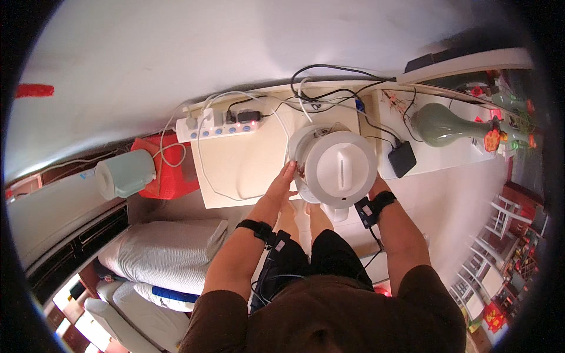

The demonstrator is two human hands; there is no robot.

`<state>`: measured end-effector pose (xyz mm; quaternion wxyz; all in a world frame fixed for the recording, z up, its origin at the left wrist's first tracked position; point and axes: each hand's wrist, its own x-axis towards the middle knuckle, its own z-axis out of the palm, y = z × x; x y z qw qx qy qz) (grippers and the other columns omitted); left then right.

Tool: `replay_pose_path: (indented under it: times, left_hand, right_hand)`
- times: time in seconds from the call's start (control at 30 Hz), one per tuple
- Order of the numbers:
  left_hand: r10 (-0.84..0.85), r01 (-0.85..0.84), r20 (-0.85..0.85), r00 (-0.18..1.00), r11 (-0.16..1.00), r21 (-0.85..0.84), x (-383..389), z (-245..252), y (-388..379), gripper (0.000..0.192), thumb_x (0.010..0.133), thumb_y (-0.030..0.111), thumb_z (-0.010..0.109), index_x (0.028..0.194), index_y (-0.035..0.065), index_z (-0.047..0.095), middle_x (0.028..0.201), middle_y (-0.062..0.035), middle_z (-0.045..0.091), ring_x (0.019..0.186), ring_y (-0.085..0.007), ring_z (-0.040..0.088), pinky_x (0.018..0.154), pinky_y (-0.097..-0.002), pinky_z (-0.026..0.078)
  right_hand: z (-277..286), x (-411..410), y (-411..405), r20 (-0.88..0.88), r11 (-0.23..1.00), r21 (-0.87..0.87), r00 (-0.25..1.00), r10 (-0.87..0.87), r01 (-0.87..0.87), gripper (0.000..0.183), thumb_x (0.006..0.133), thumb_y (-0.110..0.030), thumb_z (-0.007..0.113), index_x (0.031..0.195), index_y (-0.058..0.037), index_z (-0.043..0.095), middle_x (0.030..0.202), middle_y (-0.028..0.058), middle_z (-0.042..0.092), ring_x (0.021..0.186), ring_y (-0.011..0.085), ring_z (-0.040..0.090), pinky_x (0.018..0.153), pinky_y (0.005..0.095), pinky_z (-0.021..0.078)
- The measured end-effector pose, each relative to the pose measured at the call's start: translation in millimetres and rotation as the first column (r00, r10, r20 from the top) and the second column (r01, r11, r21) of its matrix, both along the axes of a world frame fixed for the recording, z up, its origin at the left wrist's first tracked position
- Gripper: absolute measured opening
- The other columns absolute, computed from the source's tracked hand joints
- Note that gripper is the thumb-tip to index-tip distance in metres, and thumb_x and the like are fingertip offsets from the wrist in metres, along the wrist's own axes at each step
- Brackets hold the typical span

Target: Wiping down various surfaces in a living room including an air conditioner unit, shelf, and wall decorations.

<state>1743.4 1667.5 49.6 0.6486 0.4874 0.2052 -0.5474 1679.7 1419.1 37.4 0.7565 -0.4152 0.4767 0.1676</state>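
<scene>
An electric glass kettle with a white lid [340,165] stands upright before me, over the front part of a cream cabinet top [247,167]. My left hand [282,183] touches the kettle's left side, fingers against the body. On the other side is my right hand [376,185], mostly hidden by the kettle, so its grip does not show. The kettle's handle [337,212] points towards me. Whether the base touches the cabinet top cannot be seen. Behind the kettle runs a white cord [304,106].
A power strip [225,131] with plugs lies at the back left, among loose cables. To the right are a black adapter box [402,159] and a green vase [441,125]. A pale green jug [126,173] stands left, near a red bag [176,176].
</scene>
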Motion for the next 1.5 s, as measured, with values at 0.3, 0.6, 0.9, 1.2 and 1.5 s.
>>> replay_pose_path:
  times: [0.3, 0.6, 0.9, 1.2, 1.5]
  left_hand:
    - [0.074, -0.078, -0.044, 0.996, 0.993, -0.091, -9.3, -25.5, 8.1, 0.074, 0.077, 0.061, 0.04, 0.133, 0.0167, 0.019, 0.135, -0.0046, 0.023, 0.124, -0.0234, 0.02, 0.091, -0.0548, 0.024]
    - [0.067, -0.068, -0.035, 0.997, 0.997, -0.046, 8.5, -10.3, 44.3, 0.063, 0.082, 0.055, 0.037, 0.128, 0.0127, 0.031, 0.126, -0.0066, 0.039, 0.116, -0.0217, 0.035, 0.093, -0.0417, 0.03]
    - [0.193, -0.203, -0.113, 0.975, 0.975, -0.088, 17.9, 6.9, 58.8, 0.049, 0.083, 0.038, 0.047, 0.119, 0.0045, 0.043, 0.113, -0.0085, 0.052, 0.103, -0.0178, 0.05, 0.087, -0.0312, 0.041]
    - [0.147, -0.148, -0.022, 0.989, 0.987, -0.056, -18.0, -35.2, 91.4, 0.078, 0.079, 0.057, 0.042, 0.134, 0.0102, 0.013, 0.136, -0.0111, 0.022, 0.125, -0.0252, 0.022, 0.098, -0.0395, 0.024]
    - [0.232, -0.231, 0.052, 0.971, 0.972, -0.034, -51.0, -2.4, 93.7, 0.066, 0.084, 0.046, 0.044, 0.133, 0.0098, 0.02, 0.134, -0.0123, 0.026, 0.122, -0.0251, 0.027, 0.094, -0.0407, 0.029]
  right_hand:
    - [-23.1, -17.5, -5.7, 0.189, 0.94, -0.264, 0.944, 0.269, -0.215, 0.039, 0.079, -0.028, 0.052, 0.109, -0.0034, 0.051, 0.098, 0.0102, 0.058, 0.085, 0.0163, 0.055, 0.073, 0.028, 0.0432]
    - [-17.8, -7.2, 42.7, 0.077, 0.963, -0.201, 0.977, 0.196, -0.178, 0.025, 0.074, -0.011, 0.044, 0.093, -0.001, 0.055, 0.087, 0.0105, 0.057, 0.075, 0.0211, 0.053, 0.068, 0.029, 0.0425]
    - [-8.3, 9.8, 33.3, -0.009, 0.744, -0.423, 0.823, 0.568, -0.518, 0.035, 0.072, -0.016, 0.048, 0.104, -0.0017, 0.052, 0.097, 0.0187, 0.056, 0.093, 0.0277, 0.053, 0.081, 0.0305, 0.0411]
    - [-17.2, 57.2, -17.8, -0.254, -0.122, -0.947, 0.462, 0.85, -0.297, 0.046, 0.072, 0.003, 0.049, 0.117, -0.0027, 0.04, 0.123, 0.0174, 0.037, 0.116, 0.0335, 0.034, 0.096, 0.0354, 0.0299]
    - [-15.7, 141.2, 13.2, -0.238, -0.243, -0.95, -0.047, 0.97, -0.198, 0.041, 0.073, -0.003, 0.046, 0.114, -0.0046, 0.045, 0.123, 0.0095, 0.039, 0.111, 0.0299, 0.037, 0.092, 0.0349, 0.0328]
